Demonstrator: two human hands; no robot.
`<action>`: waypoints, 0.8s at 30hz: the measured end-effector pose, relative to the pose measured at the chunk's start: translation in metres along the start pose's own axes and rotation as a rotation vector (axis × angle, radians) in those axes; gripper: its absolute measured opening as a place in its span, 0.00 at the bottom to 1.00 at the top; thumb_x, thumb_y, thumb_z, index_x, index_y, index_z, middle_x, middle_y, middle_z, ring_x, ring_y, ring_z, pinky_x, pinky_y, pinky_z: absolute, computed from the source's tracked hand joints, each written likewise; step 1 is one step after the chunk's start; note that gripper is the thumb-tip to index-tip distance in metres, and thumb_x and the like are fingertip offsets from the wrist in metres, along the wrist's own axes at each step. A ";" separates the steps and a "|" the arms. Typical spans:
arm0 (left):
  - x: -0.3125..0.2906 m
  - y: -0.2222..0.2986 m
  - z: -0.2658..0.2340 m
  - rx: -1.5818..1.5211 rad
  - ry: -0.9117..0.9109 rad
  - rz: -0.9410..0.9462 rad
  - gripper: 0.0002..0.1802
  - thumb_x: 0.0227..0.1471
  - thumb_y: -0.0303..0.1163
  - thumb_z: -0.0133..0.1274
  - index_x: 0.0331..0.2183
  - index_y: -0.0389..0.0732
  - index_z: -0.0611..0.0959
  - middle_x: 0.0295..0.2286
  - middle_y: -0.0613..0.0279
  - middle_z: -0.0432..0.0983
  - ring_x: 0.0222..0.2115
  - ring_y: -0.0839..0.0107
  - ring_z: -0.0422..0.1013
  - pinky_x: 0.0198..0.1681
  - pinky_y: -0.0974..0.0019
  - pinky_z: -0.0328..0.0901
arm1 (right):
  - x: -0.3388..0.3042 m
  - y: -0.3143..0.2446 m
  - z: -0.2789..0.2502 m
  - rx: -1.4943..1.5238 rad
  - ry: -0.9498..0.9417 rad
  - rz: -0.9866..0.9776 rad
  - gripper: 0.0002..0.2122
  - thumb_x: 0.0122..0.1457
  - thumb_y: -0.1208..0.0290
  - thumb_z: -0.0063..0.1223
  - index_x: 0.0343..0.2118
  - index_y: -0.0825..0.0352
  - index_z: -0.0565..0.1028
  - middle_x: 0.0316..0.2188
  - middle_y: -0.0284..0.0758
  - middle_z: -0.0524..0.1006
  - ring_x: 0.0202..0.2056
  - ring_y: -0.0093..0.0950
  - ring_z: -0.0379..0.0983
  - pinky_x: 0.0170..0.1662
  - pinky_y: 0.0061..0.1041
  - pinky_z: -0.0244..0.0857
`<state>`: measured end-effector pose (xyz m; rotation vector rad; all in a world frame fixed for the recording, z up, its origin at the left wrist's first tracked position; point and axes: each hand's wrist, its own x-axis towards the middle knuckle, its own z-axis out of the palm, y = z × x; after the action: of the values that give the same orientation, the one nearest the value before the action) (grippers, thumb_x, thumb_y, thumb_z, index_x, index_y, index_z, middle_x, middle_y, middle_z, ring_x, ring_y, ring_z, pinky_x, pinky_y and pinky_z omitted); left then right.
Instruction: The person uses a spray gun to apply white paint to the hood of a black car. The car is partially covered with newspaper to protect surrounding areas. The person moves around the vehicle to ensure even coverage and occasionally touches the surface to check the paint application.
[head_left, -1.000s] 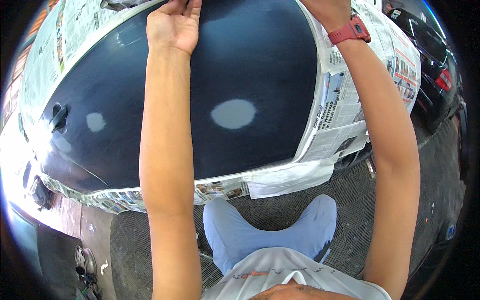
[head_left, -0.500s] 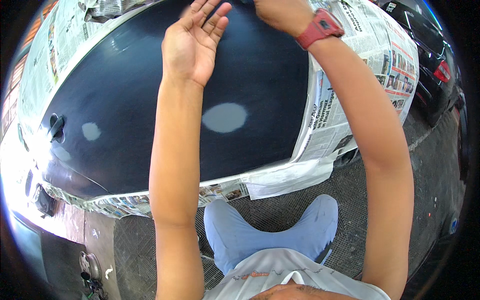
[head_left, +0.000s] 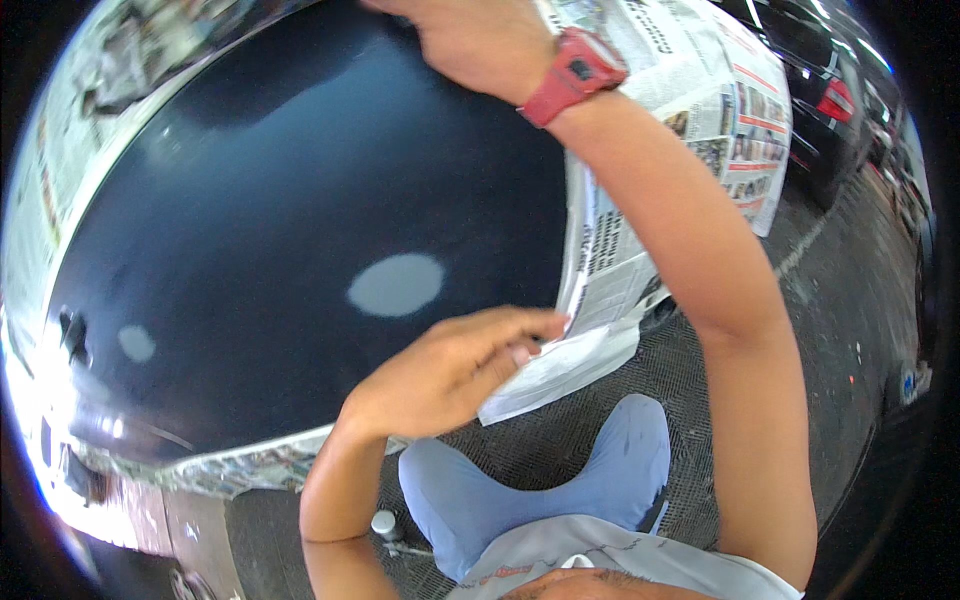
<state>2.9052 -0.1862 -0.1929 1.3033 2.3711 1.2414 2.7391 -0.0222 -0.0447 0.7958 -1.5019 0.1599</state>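
Before me is a dark car door panel (head_left: 300,200), with a larger grey oval patch (head_left: 397,285) and a smaller grey patch (head_left: 137,343). Newspaper masking (head_left: 690,110) surrounds it. My left hand (head_left: 450,365) is over the panel's lower edge, slightly blurred. Its fingers stretch toward the right-hand border, thumb a little apart, and nothing shows in it. Far up the panel, my right hand (head_left: 480,45) reaches across from the right, a red watch (head_left: 580,75) on its wrist. The picture's top edge cuts off its fingers, so any grip is hidden.
A loose white sheet (head_left: 575,380) hangs at the panel's lower right corner. Dark textured matting (head_left: 680,400) covers the floor at my knees. Beside my left forearm stands a small round light-capped item (head_left: 384,523). A black car with a red tail light (head_left: 836,100) stands at far right.
My left hand has come down from the top of the panel to its lower edge, palm no longer facing up. My right hand has moved left along the top.
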 end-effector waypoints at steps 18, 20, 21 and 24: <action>-0.208 0.048 0.017 0.275 -0.154 -1.160 0.33 0.60 0.41 0.56 0.63 0.41 0.70 0.57 0.43 0.72 0.57 0.45 0.71 0.58 0.50 0.67 | 0.030 0.195 -0.135 -0.099 -0.392 0.649 0.18 0.63 0.78 0.51 0.56 0.68 0.68 0.39 0.44 0.79 0.40 0.42 0.79 0.49 0.40 0.66; -0.258 0.081 0.056 0.076 -0.230 -1.366 0.31 0.61 0.43 0.55 0.62 0.41 0.72 0.57 0.44 0.72 0.57 0.47 0.71 0.58 0.50 0.67 | 0.053 0.237 -0.112 -0.187 -0.481 0.619 0.17 0.64 0.75 0.52 0.56 0.64 0.69 0.38 0.41 0.80 0.44 0.40 0.77 0.53 0.41 0.60; -0.280 0.103 0.076 -0.021 -0.263 -1.474 0.31 0.61 0.43 0.54 0.61 0.41 0.73 0.58 0.45 0.72 0.57 0.48 0.71 0.58 0.50 0.68 | 0.052 0.260 -0.091 -0.179 -0.495 0.629 0.16 0.65 0.73 0.53 0.55 0.62 0.70 0.36 0.39 0.80 0.46 0.38 0.77 0.55 0.41 0.57; -0.362 0.194 0.153 -0.741 0.085 -1.763 0.28 0.62 0.45 0.50 0.59 0.42 0.76 0.55 0.45 0.75 0.56 0.51 0.72 0.57 0.49 0.68 | 0.040 0.344 -0.016 -0.378 -0.834 0.519 0.09 0.68 0.65 0.47 0.46 0.58 0.77 0.30 0.41 0.81 0.35 0.42 0.80 0.43 0.50 0.67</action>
<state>3.3212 -0.3185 -0.2326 -0.9502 1.6102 1.0897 2.5644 0.2274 0.1211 0.1270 -2.4204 -0.0921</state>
